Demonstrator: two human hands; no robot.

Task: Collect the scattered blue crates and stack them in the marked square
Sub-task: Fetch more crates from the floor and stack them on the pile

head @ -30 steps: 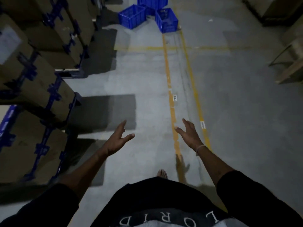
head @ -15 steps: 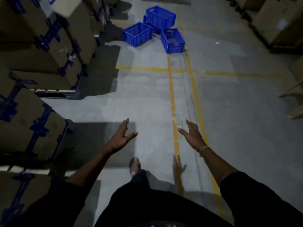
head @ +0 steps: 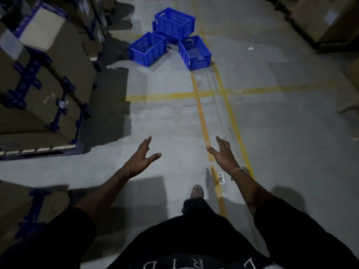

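Both arms reached forward over the concrete floor [head: 171, 117], the left hand [head: 142, 159] and right hand [head: 223, 154] empty with fingers spread. Far ahead, 3 blue crates [head: 147, 48] sat clustered together, a 4th partly hidden among them. Yellow floor lines [head: 202, 117] ran toward them. Strapped cardboard boxes [head: 48, 90] lined the floor's left edge.

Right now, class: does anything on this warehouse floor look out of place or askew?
Yes. The blue crates ahead sit jumbled at different angles, one propped on another, not neatly stacked. A pale scrap lies on the floor right of them.
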